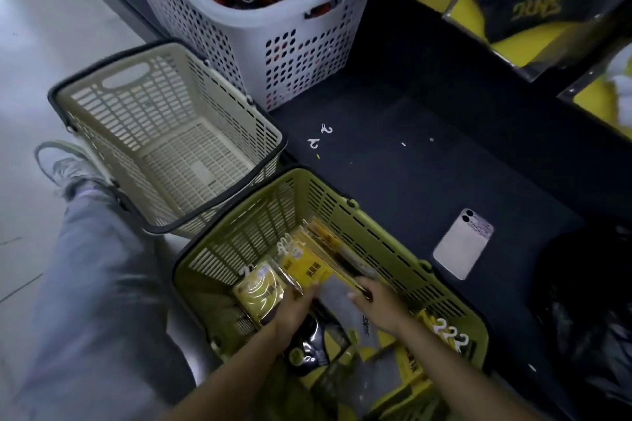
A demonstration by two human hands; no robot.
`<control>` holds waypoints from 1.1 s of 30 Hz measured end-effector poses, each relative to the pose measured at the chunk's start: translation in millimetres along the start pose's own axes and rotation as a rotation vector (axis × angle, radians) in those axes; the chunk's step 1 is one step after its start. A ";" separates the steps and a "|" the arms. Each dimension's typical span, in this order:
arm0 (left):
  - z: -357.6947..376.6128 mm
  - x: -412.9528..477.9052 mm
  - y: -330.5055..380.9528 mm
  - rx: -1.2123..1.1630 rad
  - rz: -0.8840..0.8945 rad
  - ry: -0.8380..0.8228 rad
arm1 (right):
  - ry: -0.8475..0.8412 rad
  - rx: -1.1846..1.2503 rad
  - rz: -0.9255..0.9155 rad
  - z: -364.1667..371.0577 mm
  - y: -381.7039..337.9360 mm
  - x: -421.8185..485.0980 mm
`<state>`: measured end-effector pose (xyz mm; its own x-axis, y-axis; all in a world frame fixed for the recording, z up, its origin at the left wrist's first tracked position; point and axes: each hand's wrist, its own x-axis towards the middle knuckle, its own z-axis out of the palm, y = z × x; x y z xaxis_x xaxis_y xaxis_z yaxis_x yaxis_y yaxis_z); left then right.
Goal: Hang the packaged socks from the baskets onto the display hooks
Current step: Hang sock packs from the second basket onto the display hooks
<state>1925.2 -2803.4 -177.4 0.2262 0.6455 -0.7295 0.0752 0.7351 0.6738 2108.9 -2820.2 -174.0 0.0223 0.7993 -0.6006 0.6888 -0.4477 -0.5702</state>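
Yellow sock packs [304, 267] in the green basket [386, 236] lie under the flat left hand [295, 306]; whether the right hand [376, 302] beside it grasps anything is unclear.

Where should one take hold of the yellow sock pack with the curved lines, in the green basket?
Pinch its top edge below the white hook, from above: the pack leans hook-end up, and that end is uncovered.

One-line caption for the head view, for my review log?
Left hand and right hand reach among packaged socks in the green basket, beside a beige basket.
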 end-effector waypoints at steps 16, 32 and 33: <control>54.0 -128.2 98.6 -0.029 0.453 -0.178 | 0.443 0.623 -0.306 -104.3 -55.5 -160.8; 173.2 -216.8 182.7 0.265 0.878 -0.306 | 0.912 0.911 -0.503 -213.5 -39.9 -310.5; 177.1 -219.8 193.6 0.277 0.912 -0.290 | 0.964 0.923 -0.492 -225.0 -36.7 -319.1</control>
<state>2062.1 -2839.7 134.2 0.5359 0.8366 0.1134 -0.0301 -0.1153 0.9929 2239.6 -2968.6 164.7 0.6578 0.7360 0.1600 0.0666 0.1548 -0.9857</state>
